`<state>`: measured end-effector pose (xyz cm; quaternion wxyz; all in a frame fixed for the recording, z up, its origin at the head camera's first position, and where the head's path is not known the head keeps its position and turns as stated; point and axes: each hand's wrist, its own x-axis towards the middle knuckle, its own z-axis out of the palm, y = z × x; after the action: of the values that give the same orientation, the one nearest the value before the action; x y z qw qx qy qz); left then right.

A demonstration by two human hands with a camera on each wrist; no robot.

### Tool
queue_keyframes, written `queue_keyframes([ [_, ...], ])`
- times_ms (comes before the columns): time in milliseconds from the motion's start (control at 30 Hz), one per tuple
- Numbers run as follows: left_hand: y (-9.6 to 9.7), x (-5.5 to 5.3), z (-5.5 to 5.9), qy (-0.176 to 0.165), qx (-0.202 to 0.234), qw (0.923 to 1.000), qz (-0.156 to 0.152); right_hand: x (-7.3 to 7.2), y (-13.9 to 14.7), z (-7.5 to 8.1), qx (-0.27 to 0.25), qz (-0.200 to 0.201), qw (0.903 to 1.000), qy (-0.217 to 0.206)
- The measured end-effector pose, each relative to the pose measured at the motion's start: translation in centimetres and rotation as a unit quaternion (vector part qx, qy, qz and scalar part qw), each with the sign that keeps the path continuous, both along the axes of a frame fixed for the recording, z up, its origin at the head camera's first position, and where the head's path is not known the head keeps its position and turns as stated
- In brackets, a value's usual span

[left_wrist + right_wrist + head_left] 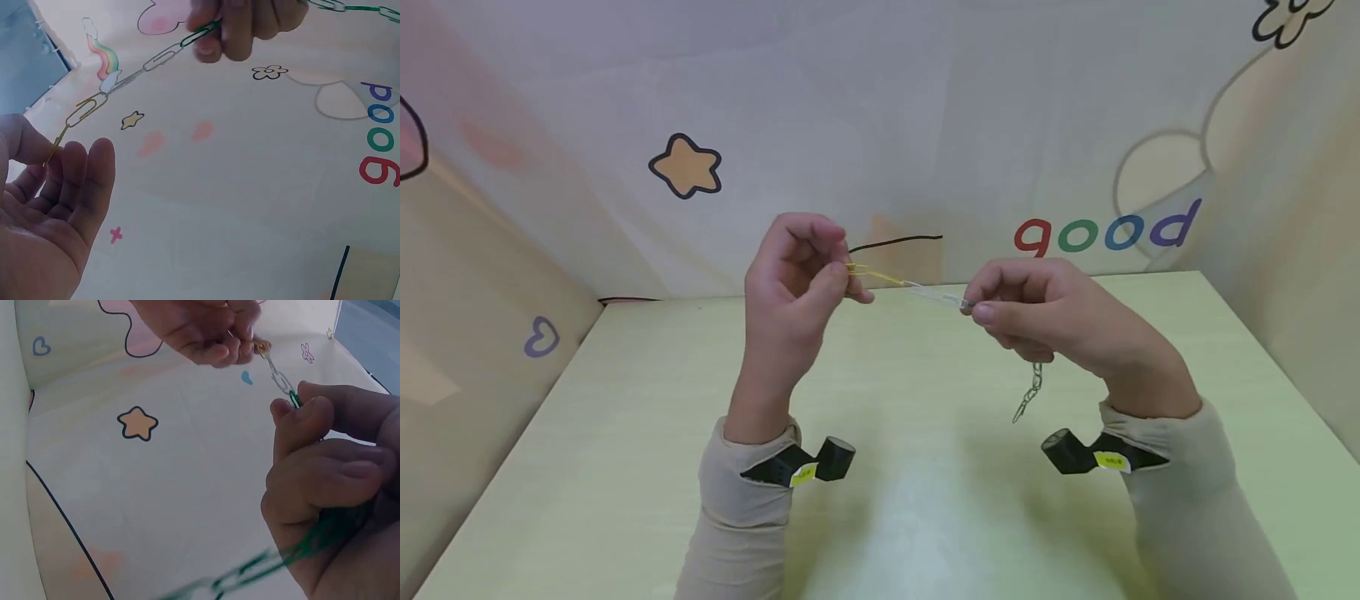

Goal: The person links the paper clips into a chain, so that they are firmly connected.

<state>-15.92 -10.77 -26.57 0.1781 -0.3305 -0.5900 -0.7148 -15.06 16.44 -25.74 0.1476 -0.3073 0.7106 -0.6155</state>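
A chain of linked paper clips stretches between both hands above the table. Thumb and finger of my left hand pinch a yellow paper clip at the chain's left end. Another yellow paper clip hooks onto it, followed by silver paper clips. On the other side, my right hand pinches a green paper clip; its remaining fingers curl inward. From below that hand dangles the rest of the chain, with green links in the right wrist view. Part of it is hidden in the palm.
Beneath the hands lies a pale green table. A light backdrop with printed drawings and the word "good" rises behind it, and side panels flank the table. Dark wrist cameras sit on both sleeves.
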Motion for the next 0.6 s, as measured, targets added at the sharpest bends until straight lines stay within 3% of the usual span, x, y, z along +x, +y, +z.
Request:
queue_keyframes([
  [167, -1.4, -0.1, 0.4, -0.012, 0.049, 0.9986, -0.016, -0.8, 1.4, -0.5, -0.004, 0.025, 0.9996, 0.012],
  [300, -2.0, -0.3, 0.5, -0.025, 0.079, 0.9966, -0.004, -1.1, 2.3, -0.5, 0.021, 0.045, 0.9985, 0.022],
  [600, -4.5, -1.2, 0.9, -0.05, 0.222, 0.9723, 0.052, -2.2, 4.5, -1.4, 0.03, 0.012, 0.9986, 0.043],
])
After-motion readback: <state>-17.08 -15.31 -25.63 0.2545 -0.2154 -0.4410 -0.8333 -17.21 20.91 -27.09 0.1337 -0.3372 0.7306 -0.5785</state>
